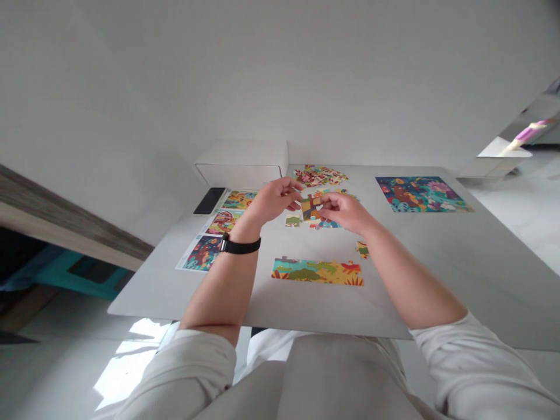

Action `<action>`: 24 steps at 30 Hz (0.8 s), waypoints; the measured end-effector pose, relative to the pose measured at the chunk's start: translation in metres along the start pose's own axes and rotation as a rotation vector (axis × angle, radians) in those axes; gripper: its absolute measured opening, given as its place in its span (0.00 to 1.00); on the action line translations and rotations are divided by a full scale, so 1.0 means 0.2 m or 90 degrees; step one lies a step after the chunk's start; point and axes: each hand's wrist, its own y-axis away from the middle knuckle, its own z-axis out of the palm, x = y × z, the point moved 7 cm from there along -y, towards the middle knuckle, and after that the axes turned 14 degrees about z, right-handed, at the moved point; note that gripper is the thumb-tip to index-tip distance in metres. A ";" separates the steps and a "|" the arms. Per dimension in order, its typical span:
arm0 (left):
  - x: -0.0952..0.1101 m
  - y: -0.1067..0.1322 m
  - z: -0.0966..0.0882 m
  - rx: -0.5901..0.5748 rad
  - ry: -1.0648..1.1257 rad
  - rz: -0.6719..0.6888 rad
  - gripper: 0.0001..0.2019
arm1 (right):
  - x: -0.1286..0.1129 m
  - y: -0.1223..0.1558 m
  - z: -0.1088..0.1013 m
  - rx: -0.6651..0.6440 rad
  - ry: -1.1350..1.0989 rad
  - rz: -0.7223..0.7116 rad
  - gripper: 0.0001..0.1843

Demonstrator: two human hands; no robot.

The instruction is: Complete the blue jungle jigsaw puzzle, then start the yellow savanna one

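Note:
My left hand and my right hand meet above the middle of a pale grey table, their fingertips pinching a small multicoloured jigsaw piece from either side. A black wristband circles my left wrist. Scattered puzzle pieces lie just beneath my hands, and a loose pile of pieces sits beyond them. Nearer me lies a joined strip of puzzle showing foliage and animals. One loose piece rests to the right of it, near my right forearm.
Several printed picture sheets run along the table's left side, with a black phone beyond them. A white box stands at the far left corner. A colourful picture sheet lies at the far right.

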 end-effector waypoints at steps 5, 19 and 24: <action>-0.02 -0.03 0.03 -0.005 -0.015 0.030 0.13 | 0.02 -0.01 -0.05 0.011 -0.019 0.035 0.18; -0.09 -0.04 0.12 -0.096 -0.074 0.058 0.15 | 0.05 -0.03 -0.10 0.022 0.008 0.043 0.16; -0.09 -0.04 0.15 -0.112 -0.075 0.078 0.14 | 0.04 -0.02 -0.12 0.023 -0.023 0.054 0.17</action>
